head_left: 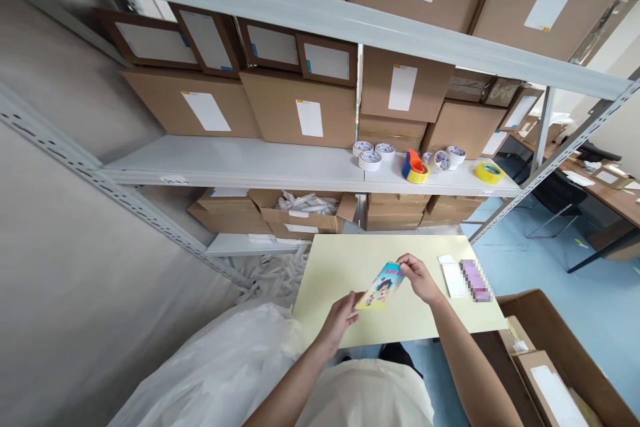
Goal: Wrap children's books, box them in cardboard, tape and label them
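Note:
Both my hands hold a small colourful card packet printed with a cartoon figure, just above a pale yellow table. My left hand pinches its near lower corner. My right hand grips its far upper end with closed fingers. A white slip and a blurred purple item lie on the table to the right of my right hand.
A grey metal shelf rack stands behind the table, loaded with labelled cardboard boxes and several tape rolls, one yellow. A large clear plastic bag sits at lower left. Open cardboard boxes are at lower right.

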`<state>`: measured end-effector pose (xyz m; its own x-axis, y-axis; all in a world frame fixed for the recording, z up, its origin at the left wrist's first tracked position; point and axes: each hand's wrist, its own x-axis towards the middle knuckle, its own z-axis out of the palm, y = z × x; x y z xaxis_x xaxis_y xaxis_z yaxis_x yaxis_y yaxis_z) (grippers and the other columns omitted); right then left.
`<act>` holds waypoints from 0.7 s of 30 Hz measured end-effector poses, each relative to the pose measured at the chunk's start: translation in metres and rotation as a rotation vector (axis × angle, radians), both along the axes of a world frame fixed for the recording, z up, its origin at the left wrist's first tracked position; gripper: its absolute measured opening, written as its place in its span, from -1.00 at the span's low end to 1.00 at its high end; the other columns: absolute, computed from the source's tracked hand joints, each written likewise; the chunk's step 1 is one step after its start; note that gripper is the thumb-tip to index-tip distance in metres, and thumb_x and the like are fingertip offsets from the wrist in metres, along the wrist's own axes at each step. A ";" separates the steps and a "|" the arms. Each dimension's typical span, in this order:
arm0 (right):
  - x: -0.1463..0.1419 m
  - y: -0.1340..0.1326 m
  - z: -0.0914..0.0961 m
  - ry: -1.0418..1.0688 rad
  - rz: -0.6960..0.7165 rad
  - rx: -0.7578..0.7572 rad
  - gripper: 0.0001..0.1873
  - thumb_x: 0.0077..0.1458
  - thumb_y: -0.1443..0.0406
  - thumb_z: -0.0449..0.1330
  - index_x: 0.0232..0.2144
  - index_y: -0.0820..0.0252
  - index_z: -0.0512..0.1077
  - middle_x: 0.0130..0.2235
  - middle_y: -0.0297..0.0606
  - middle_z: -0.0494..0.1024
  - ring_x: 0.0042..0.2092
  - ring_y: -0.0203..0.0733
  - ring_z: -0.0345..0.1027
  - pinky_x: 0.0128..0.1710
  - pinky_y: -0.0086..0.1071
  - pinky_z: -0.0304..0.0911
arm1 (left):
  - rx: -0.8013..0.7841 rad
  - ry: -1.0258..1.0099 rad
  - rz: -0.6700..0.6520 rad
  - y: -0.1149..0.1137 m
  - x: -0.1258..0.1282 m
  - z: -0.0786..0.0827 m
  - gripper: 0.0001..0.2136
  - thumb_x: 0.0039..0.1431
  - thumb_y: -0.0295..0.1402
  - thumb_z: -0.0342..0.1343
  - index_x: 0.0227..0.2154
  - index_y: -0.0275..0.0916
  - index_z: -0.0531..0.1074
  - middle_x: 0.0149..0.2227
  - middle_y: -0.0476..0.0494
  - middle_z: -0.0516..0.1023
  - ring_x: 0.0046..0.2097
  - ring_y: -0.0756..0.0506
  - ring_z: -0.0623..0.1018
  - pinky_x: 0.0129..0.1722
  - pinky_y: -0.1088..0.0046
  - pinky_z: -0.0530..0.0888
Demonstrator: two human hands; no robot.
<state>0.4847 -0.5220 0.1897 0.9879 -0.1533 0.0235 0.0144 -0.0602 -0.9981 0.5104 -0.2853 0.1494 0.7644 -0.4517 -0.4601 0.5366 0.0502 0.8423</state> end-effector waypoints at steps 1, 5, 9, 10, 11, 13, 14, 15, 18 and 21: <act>0.000 -0.001 0.000 0.015 -0.021 0.008 -0.51 -0.01 -0.17 0.21 -0.39 0.12 0.40 -0.46 -0.37 0.34 -0.42 -0.25 0.17 -0.37 -0.36 0.16 | -0.019 -0.039 -0.003 -0.002 0.003 0.002 -0.42 -0.15 0.18 0.21 -0.27 -0.25 0.59 -0.16 -0.30 0.63 -0.03 -0.24 0.56 -0.09 0.28 0.43; 0.000 -0.008 0.003 0.078 -0.083 0.038 -0.52 -0.05 -0.15 0.23 -0.40 0.13 0.39 -0.49 -0.41 0.28 -0.45 -0.29 0.11 -0.42 -0.40 0.09 | -0.018 -0.218 -0.071 -0.018 0.005 0.013 -0.37 -0.22 0.20 0.26 -0.26 -0.27 0.60 -0.27 -0.24 0.64 -0.30 -0.13 0.57 -0.24 0.35 0.44; 0.001 -0.018 0.008 0.116 -0.129 0.069 -0.53 -0.06 -0.13 0.23 -0.41 0.14 0.37 -0.48 -0.39 0.30 -0.44 -0.28 0.14 -0.42 -0.40 0.10 | -0.029 -0.267 -0.149 -0.040 -0.003 0.023 -0.37 -0.13 0.23 0.18 -0.31 -0.32 0.60 -0.40 -0.21 0.62 -0.40 -0.09 0.51 -0.35 0.40 0.41; 0.001 -0.022 0.008 0.127 -0.128 0.079 -0.54 -0.06 -0.13 0.23 -0.41 0.14 0.37 -0.47 -0.39 0.31 -0.44 -0.28 0.14 -0.43 -0.40 0.10 | -0.044 -0.273 -0.148 -0.045 -0.005 0.025 -0.38 -0.08 0.23 0.14 -0.31 -0.31 0.59 -0.40 -0.20 0.62 -0.38 -0.09 0.52 -0.34 0.40 0.41; 0.001 -0.026 0.008 0.140 -0.124 0.088 -0.54 -0.06 -0.12 0.22 -0.41 0.13 0.37 -0.47 -0.39 0.30 -0.44 -0.28 0.14 -0.45 -0.41 0.09 | -0.054 -0.279 -0.142 -0.050 -0.007 0.027 -0.40 -0.05 0.22 0.13 -0.32 -0.30 0.59 -0.39 -0.19 0.62 -0.37 -0.09 0.52 -0.32 0.41 0.42; 0.000 -0.035 0.005 0.171 -0.112 0.105 -0.55 -0.06 -0.12 0.23 -0.40 0.13 0.38 -0.49 -0.40 0.29 -0.46 -0.29 0.12 -0.50 -0.42 0.06 | -0.045 -0.293 -0.128 -0.060 -0.009 0.028 -0.47 -0.07 0.17 0.19 -0.38 -0.28 0.58 -0.41 -0.16 0.60 -0.38 -0.08 0.51 -0.34 0.43 0.42; 0.000 -0.039 0.003 0.190 -0.108 0.115 -0.55 -0.07 -0.11 0.24 -0.39 0.13 0.39 -0.49 -0.41 0.28 -0.47 -0.30 0.11 -0.52 -0.44 0.04 | -0.026 -0.298 -0.119 -0.065 -0.010 0.027 -0.50 -0.10 0.14 0.22 -0.43 -0.28 0.57 -0.45 -0.14 0.59 -0.40 -0.07 0.50 -0.37 0.44 0.41; 0.000 -0.043 0.000 0.211 -0.110 0.129 -0.54 -0.08 -0.11 0.26 -0.39 0.13 0.39 -0.49 -0.42 0.27 -0.48 -0.31 0.09 -0.54 -0.45 0.03 | -0.002 -0.299 -0.106 -0.069 -0.011 0.025 -0.53 -0.11 0.12 0.25 -0.48 -0.28 0.55 -0.49 -0.12 0.56 -0.42 -0.06 0.48 -0.41 0.45 0.40; -0.001 -0.053 -0.010 0.261 -0.143 0.221 -0.53 -0.15 -0.09 0.33 -0.36 0.11 0.39 -0.46 -0.44 0.28 -0.49 -0.35 0.11 -0.57 -0.48 0.07 | 0.073 -0.270 -0.015 -0.079 -0.018 0.015 -0.57 -0.08 0.07 0.23 -0.54 -0.28 0.53 -0.55 -0.10 0.53 -0.47 -0.05 0.46 -0.46 0.47 0.39; -0.003 -0.057 -0.020 0.285 -0.115 0.374 -0.47 -0.23 -0.03 0.42 -0.23 0.05 0.41 -0.37 -0.43 0.33 -0.41 -0.32 0.26 -0.47 -0.44 0.25 | 0.109 -0.201 0.103 -0.081 -0.027 0.003 -0.59 -0.06 0.04 0.22 -0.48 -0.28 0.56 -0.48 -0.13 0.58 -0.43 -0.07 0.50 -0.42 0.45 0.43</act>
<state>0.4815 -0.5788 0.1693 0.9232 -0.2078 -0.3234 -0.2487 0.3186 -0.9147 0.4839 -0.3667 0.1529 0.8847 -0.3231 -0.3361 0.3549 -0.0009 0.9349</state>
